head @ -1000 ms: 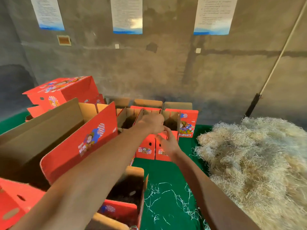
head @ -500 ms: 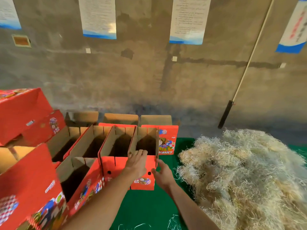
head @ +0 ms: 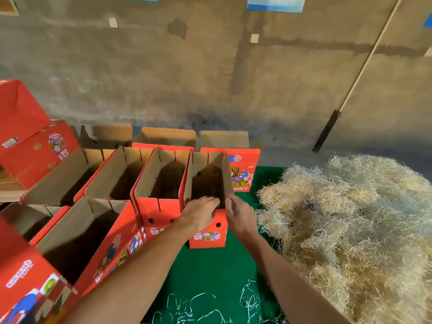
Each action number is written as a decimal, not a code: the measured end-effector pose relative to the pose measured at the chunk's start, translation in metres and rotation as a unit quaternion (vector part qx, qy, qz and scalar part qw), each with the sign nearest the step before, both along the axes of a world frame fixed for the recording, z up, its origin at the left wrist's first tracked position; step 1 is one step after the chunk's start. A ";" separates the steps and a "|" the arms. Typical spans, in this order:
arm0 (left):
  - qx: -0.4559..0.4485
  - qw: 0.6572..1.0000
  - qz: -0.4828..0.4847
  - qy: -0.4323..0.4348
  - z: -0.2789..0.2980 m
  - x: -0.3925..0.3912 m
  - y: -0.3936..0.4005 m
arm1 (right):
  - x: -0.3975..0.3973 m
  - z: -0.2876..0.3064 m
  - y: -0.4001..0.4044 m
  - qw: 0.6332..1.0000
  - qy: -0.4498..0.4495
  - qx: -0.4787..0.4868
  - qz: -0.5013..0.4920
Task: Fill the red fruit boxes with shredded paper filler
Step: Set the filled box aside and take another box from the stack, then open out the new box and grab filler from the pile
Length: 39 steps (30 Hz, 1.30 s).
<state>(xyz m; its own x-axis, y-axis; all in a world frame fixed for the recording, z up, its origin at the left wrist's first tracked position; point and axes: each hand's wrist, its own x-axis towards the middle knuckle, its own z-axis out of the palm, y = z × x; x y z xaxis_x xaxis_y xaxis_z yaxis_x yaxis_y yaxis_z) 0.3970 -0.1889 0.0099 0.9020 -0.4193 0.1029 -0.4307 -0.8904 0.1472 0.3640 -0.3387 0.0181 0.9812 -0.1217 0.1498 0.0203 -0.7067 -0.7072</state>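
Observation:
The rightmost open red fruit box (head: 208, 235) stands on the green table cover (head: 210, 272), dark inside, with no filler that I can make out. My left hand (head: 201, 213) rests on its front rim with the fingers reaching over the edge into the box. My right hand (head: 239, 215) pinches the lower end of the box's upright right flap (head: 226, 176) between thumb and fingers. A big heap of pale shredded paper filler (head: 350, 218) lies just right of the box, apart from both hands.
More open red boxes (head: 161, 181) (head: 77, 237) stand in rows to the left, flaps up. Closed red boxes (head: 35, 150) are stacked at far left. Loose paper strands (head: 210, 307) lie on the cover near me. A pole (head: 327, 129) leans on the concrete wall.
My view has tilted down and come closer to the boxes. Both hands stay at the rightmost box; the left fingers have turned across its front rim and the right hand has taken the side flap.

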 end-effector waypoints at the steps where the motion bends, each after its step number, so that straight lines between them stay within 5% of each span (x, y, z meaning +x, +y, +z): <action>1: -0.009 1.000 -0.008 0.002 0.002 -0.006 -0.006 | -0.003 0.004 -0.006 1.000 -0.011 0.009 -0.017; 8: -0.004 0.994 -0.111 0.019 0.036 -0.098 -0.061 | -0.053 0.029 -0.053 0.990 0.069 0.036 -0.116; 15: 0.074 0.976 -0.202 0.025 0.050 -0.224 -0.094 | -0.138 0.033 -0.103 0.983 0.174 -0.062 -0.010; 18: 0.091 0.968 -0.232 0.023 0.062 -0.256 -0.102 | -0.177 0.037 -0.121 0.980 0.194 0.019 0.037; 22: -0.038 0.975 -0.214 0.037 0.075 -0.268 -0.106 | -0.222 0.041 -0.127 0.955 0.219 0.195 0.040; 24: -0.085 0.977 -0.197 -0.003 0.075 -0.263 -0.102 | -0.237 0.040 -0.135 0.959 0.250 0.129 0.032; 26: -0.035 0.985 -0.167 -0.032 0.071 -0.257 -0.093 | -0.250 0.038 -0.145 0.961 0.259 0.058 0.073; 31: 0.107 0.979 -0.110 0.133 0.055 -0.258 -0.079 | -0.282 0.034 -0.163 0.928 0.335 0.056 0.154; 39: 0.031 0.933 -0.158 0.322 0.065 -0.273 -0.091 | -0.311 0.042 -0.176 0.883 0.399 0.172 0.177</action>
<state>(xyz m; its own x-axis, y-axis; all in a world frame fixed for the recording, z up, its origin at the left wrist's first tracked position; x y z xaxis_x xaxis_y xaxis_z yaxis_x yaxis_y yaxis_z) 0.1238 -0.2795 0.0747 0.5990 -0.6616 -0.4511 -0.5127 -0.7496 0.4185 0.0529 -0.5148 0.0599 0.7438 0.3097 -0.5923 -0.4048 -0.4964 -0.7679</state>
